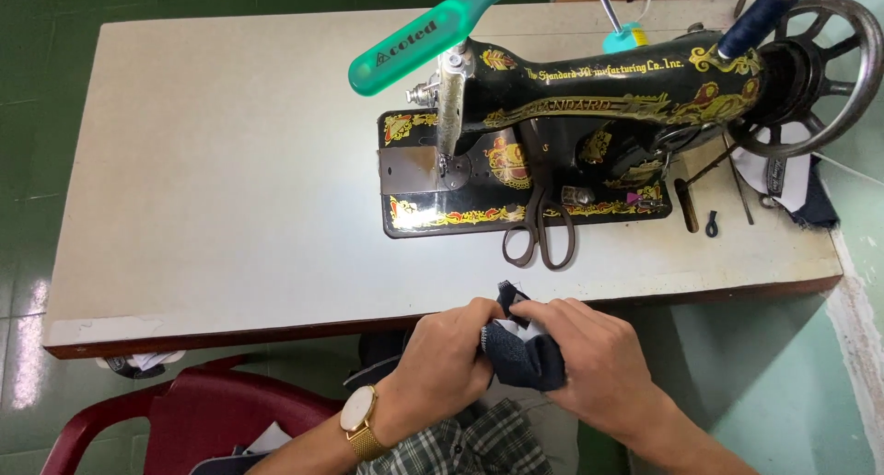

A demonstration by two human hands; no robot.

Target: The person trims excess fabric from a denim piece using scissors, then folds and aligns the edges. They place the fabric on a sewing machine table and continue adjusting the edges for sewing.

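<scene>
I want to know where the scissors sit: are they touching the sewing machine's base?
Touching. The head view shows the scissors with blades lying on the black sewing machine base and handles hanging over onto the table.

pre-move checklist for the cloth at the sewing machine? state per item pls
1. Dark cloth held by both hands: ok, left hand and right hand pinch it at the table edge.
2. Needle area of the sewing machine free of cloth: ok.
3. Scissors within reach: ok, lying closed on the machine base.
4. Lamp over the needle: ok.
5. Needle threaded: cannot tell.
</scene>
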